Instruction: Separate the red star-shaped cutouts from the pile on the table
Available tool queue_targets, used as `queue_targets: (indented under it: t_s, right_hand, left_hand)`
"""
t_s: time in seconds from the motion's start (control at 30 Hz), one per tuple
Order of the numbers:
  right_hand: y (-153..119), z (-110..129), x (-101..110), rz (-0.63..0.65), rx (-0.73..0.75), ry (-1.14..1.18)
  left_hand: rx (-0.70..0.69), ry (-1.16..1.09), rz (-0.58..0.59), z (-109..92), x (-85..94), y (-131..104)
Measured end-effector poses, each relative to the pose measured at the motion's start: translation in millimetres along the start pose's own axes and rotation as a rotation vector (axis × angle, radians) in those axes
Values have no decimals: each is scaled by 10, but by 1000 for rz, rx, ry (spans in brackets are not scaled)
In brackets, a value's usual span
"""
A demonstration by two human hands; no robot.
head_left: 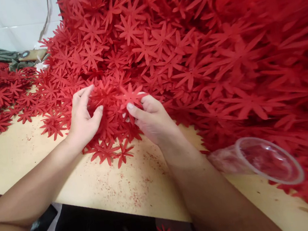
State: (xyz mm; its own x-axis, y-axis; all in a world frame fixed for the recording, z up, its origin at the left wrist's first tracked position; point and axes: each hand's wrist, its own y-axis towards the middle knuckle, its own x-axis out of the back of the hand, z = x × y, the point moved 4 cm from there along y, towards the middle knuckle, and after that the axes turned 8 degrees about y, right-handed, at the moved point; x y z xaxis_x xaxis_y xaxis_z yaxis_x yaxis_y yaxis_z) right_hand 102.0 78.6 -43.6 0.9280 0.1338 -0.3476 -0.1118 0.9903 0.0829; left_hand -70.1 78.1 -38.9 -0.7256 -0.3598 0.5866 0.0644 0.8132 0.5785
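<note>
Red on red, pinches a flower (130, 96) at frame centre with the right hand (154, 118), holds the left hand (83, 118) loosely spread nearby, and could bend petals (130, 88) by snagging the heap (161, 41) behind.

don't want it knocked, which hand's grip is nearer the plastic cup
Right. In view, the right grip is above and left of the plastic cup; the left grip is farther left.

Red flowers (146, 51) on pale tabletop (94, 181)
</note>
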Motion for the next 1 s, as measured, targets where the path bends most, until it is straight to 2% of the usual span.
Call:
queue_targets:
  t_s: [0.1,0.23,0.4,0.47,0.53,0.63,0.7,0.83,0.9,1.0]
  right_hand:
    - [-7,8,10,19,4,-50]
    - [-53,86,-22,2,66,-136]
    - [-95,103,-55,-81,84,-245]
    - [-96,80,-51,-112,80,-249]
    - [-88,54,-76,-51,84,-164]
    - [-76,23,-133,107,69,-23]
    - [-68,17,-133,124,61,-7]
    - [-87,25,-147,133,-8,6]
    - [-149,37,-237,235,-73,76]
    - [-314,60,-451,457,-174,195]
  left_hand:
    - [-106,119,-72,-92,116,10]
    - [-164,186,-120,-280,199,18]
    - [-163,10,56,-443,74,-47]
    - [-115,-87,141,-456,-8,-89]
    - [-59,-138,198,-441,-78,-119]
    - [20,-173,193,-385,-126,-129]
    - [75,-243,181,-355,-134,-125]
    - [229,-589,303,-382,-162,-148]
    - [326,-777,398,-412,-181,-164]
    - [470,-1018,519,-408,-253,-175]
